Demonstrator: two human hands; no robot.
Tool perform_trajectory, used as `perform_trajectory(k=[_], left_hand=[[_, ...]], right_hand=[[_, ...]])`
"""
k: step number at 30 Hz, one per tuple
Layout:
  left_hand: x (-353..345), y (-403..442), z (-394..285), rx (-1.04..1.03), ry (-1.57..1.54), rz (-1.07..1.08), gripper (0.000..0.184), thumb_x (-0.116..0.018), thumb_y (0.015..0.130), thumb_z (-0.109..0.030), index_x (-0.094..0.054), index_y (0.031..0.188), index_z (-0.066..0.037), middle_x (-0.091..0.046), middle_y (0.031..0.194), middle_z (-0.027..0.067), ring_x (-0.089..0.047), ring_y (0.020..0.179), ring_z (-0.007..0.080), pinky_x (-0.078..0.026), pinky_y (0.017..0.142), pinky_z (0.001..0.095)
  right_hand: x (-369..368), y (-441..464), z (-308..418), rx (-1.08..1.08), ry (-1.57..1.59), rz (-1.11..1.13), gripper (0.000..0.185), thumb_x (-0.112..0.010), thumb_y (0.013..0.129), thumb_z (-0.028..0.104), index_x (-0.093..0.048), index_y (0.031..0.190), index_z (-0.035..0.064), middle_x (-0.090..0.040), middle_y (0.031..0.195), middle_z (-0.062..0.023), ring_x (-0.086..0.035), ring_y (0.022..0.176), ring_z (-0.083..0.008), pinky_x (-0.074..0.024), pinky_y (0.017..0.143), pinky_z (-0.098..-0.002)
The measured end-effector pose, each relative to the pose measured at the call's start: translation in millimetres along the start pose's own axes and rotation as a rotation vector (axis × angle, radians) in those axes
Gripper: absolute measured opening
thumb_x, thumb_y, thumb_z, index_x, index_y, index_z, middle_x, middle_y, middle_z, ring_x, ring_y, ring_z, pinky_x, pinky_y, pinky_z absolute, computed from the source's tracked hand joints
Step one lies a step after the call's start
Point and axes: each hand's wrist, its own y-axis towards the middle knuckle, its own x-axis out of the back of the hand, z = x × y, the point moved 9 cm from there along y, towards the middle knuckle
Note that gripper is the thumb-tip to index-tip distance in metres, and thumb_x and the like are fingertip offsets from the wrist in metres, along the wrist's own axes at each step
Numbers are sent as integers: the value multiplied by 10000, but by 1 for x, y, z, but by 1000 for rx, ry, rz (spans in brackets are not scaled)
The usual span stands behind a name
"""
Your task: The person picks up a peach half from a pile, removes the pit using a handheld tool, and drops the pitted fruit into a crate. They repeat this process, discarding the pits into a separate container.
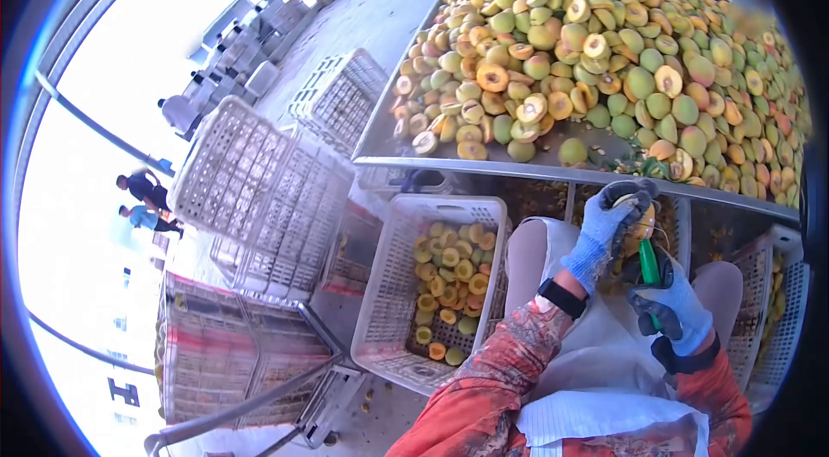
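A blue and dark grey glove covers my left hand (611,224), whose fingers are closed round a yellow-orange fruit piece (641,225) at the tray's front edge. Just below and to the right, my right hand (672,297), gloved alike, grips a tool with a green handle (648,263). The tool's upper end meets the fruit; its tip is too small to make out. Behind both hands, a metal tray (518,168) bears a large heap of halved and whole fruit (596,42).
A white crate (371,319) of fruit halves stands left of my knees. Stacked empty crates (259,180) rise farther left, beside a metal frame (242,401). More crates (786,319) are at the right. People stand behind the tray and in the left background.
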Motion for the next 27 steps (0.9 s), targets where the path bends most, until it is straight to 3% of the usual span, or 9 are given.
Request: perform_trajectory(k=[4, 7, 13, 16, 18, 19, 23, 26, 27], left_hand=[[6, 13, -8, -75, 377, 109, 221, -637, 763, -42, -606, 975, 12, -641, 899, 71, -596, 794, 125, -482, 748, 247], [7, 2, -39, -518, 888, -169, 246, -636, 782, -93, -590, 1003, 5, -638, 923, 116, -609, 842, 188, -465, 788, 285], [23, -2, -36, -584, 686, -429, 309, -634, 784, -115, -560, 1064, -8, -597, 1025, 134, -578, 965, 247, -430, 865, 308], [22, -5, -38, -629, 862, -490, 282, -627, 797, -117, -572, 1052, -9, -605, 1027, 116, -582, 943, 221, -433, 850, 299], [44, 15, -16, -504, 540, -436, 246, -630, 790, -104, -598, 1015, -10, -631, 970, 94, -597, 886, 201, -448, 820, 288], [51, 18, -9, -334, 399, -436, 214, -632, 782, -82, -621, 982, -5, -651, 887, 64, -600, 790, 150, -467, 750, 259], [35, 7, -7, 89, 352, -422, 211, -636, 769, -51, -627, 972, 5, -650, 835, 57, -581, 704, 102, -471, 655, 242], [34, 8, -6, -67, 476, -463, 206, -637, 767, -47, -626, 967, 3, -653, 827, 56, -599, 710, 123, -480, 663, 262], [14, -5, -37, -499, 750, -466, 209, -638, 766, -50, -625, 968, 2, -652, 815, 55, -601, 706, 126, -484, 664, 271]], right_hand=[[6, 15, -22, 8, -87, 98, 545, -656, 665, 16, -453, 1169, 55, -569, 910, -44, -559, 638, -107, -453, 518, -205], [-5, 18, -17, 6, 38, 100, 541, -639, 678, -4, -444, 1179, 53, -566, 912, -44, -560, 637, -114, -461, 526, -216], [22, 54, -26, 79, -159, -37, 488, -635, 707, -10, -462, 1160, 45, -577, 961, -63, -583, 780, -146, -501, 639, -262], [36, 53, -23, 462, -364, -298, 256, -581, 738, 48, -507, 981, 15, -565, 772, -67, -559, 638, -141, -455, 558, -271], [14, 40, -5, 655, -806, -366, 248, -598, 754, 90, -510, 971, 10, -571, 741, -97, -585, 613, -200, -461, 527, -314], [-2, 31, -2, 90, -429, -261, 240, -590, 764, 106, -508, 969, 12, -582, 734, -120, -598, 619, -253, -464, 537, -345], [7, 26, -2, 142, -550, -197, 251, -594, 755, 97, -493, 969, 11, -578, 728, -123, -595, 627, -239, -465, 554, -337], [12, 23, 11, 420, -937, -284, 274, -614, 732, 80, -485, 963, 8, -575, 760, -120, -594, 647, -232, -466, 550, -334], [12, 24, 8, 313, -668, -206, 322, -631, 725, 68, -475, 1003, 22, -573, 765, -91, -569, 610, -196, -461, 529, -309]])
